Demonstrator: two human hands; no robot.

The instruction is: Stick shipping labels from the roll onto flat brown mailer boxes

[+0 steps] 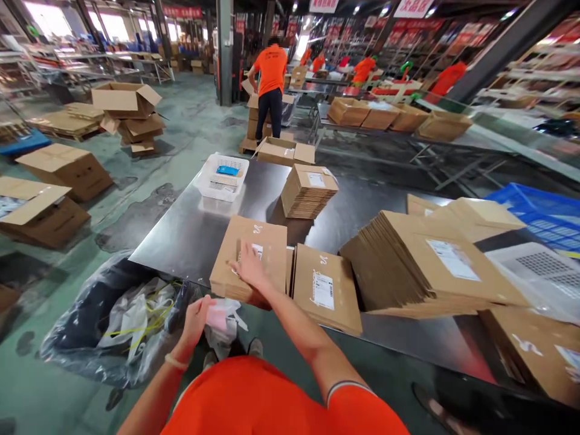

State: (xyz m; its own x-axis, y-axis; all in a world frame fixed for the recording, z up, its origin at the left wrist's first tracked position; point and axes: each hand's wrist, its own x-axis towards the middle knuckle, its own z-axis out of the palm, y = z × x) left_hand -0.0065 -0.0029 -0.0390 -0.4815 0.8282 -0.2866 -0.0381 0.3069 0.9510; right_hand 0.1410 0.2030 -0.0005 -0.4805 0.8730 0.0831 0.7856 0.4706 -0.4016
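Observation:
My right hand [250, 266] lies with outstretched fingers over the white label on the top flat cardboard carton [267, 232] of a stack at the table's near edge. Off the edge to the left, my left hand [196, 323] is pinched on a crumpled pink and white sheet [220, 317]; whether it is paper or film I cannot make out. Right beside the first stack lies another labelled carton stack [338, 278]. A taller, leaning stack of cartons [399, 260] stands further right.
A bin lined with clear plastic [67, 332] holds wrappings and yellow straps below the table's left corner. On the metal table [181, 241] stand a white basket [222, 193] and a smaller carton stack [308, 193]. A co-worker [272, 72] stands beyond. Open boxes [122, 99] sit on the floor.

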